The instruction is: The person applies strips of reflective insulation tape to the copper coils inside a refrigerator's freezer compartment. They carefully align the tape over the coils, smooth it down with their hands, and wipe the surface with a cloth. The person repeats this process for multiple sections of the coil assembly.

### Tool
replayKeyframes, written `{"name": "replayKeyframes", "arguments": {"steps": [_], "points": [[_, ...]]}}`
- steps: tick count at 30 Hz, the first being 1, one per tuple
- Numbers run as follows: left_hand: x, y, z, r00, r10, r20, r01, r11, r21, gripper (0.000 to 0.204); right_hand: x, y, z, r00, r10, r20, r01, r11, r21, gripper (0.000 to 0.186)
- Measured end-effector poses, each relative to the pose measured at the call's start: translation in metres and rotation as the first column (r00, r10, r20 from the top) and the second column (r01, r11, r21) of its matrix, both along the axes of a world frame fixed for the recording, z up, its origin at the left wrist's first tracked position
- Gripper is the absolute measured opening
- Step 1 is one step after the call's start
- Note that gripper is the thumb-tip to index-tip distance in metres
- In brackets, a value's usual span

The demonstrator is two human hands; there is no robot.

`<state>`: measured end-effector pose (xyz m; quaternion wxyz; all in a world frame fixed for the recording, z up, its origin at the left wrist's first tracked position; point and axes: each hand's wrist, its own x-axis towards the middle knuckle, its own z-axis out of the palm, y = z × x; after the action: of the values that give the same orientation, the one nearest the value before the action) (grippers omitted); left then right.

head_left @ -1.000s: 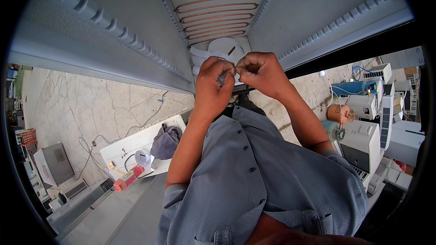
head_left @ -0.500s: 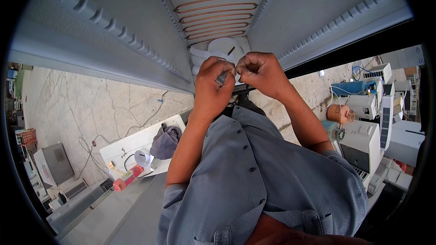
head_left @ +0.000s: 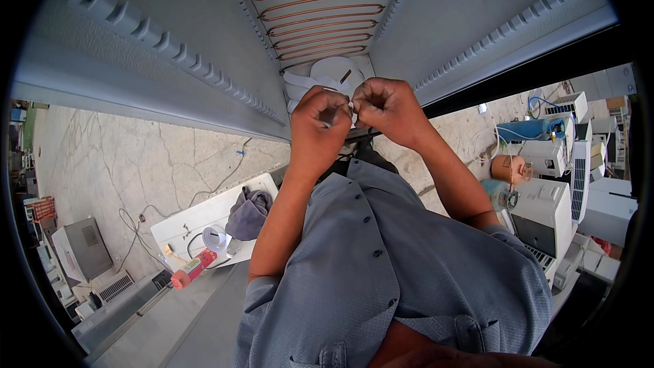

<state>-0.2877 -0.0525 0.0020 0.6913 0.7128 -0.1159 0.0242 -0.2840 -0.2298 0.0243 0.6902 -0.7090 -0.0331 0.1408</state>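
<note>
My left hand [head_left: 317, 126] and my right hand [head_left: 392, 112] meet in front of me at the opening of a refrigerator cabinet, fingertips almost touching. Thumb and fingers of each hand are pinched together. Whatever sits between the fingertips is too small and too covered to make out. Just beyond them, on the cabinet floor, lies a flat white disc-shaped roll [head_left: 332, 68] with a loose white strip [head_left: 297, 80] beside it. Copper tubing [head_left: 323, 7] runs back and forth in rows up the cabinet's back wall.
Ribbed shelf supports line both cabinet side walls [head_left: 163, 41]. At lower left, a white panel [head_left: 178, 230] bears a grey cloth [head_left: 249, 215], a small white roll [head_left: 214, 237] and a red-pink bottle [head_left: 194, 267]. A blue cylinder [head_left: 531, 130], a tan tank [head_left: 507, 168] and appliance units stand right.
Both hands stay pinched together in nearly the same place. The left fingers have shifted slightly, and the view has moved a little.
</note>
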Motion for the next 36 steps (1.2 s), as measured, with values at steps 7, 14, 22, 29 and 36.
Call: {"name": "replayKeyframes", "arguments": {"steps": [7, 14, 22, 29, 36], "points": [[0.001, 0.004, -0.014, 0.989, -0.060, -0.132, 0.017, 0.954, -0.300, 0.007, 0.009, -0.005, -0.017, 0.967, -0.101, -0.234, 0.160, 0.955, 0.249, 0.013], [0.001, 0.005, -0.019, 0.980, -0.072, -0.188, -0.002, 0.930, -0.368, 0.006, 0.006, -0.003, -0.014, 0.975, -0.092, -0.204, 0.139, 0.963, 0.231, 0.012], [0.002, 0.006, -0.017, 0.996, -0.027, -0.084, 0.009, 0.977, -0.213, 0.003, -0.002, 0.004, -0.004, 0.999, -0.038, -0.037, 0.038, 0.999, -0.002, 0.009], [0.001, 0.008, -0.015, 0.994, -0.015, -0.108, -0.002, 0.987, -0.162, 0.003, 0.001, 0.005, -0.007, 0.997, -0.034, -0.066, 0.034, 0.999, 0.000, 0.008], [0.000, 0.012, -0.013, 0.992, 0.110, 0.061, -0.113, 0.992, 0.058, 0.011, 0.003, 0.009, -0.012, 0.994, -0.036, -0.105, 0.046, 0.995, 0.092, 0.009]]}}
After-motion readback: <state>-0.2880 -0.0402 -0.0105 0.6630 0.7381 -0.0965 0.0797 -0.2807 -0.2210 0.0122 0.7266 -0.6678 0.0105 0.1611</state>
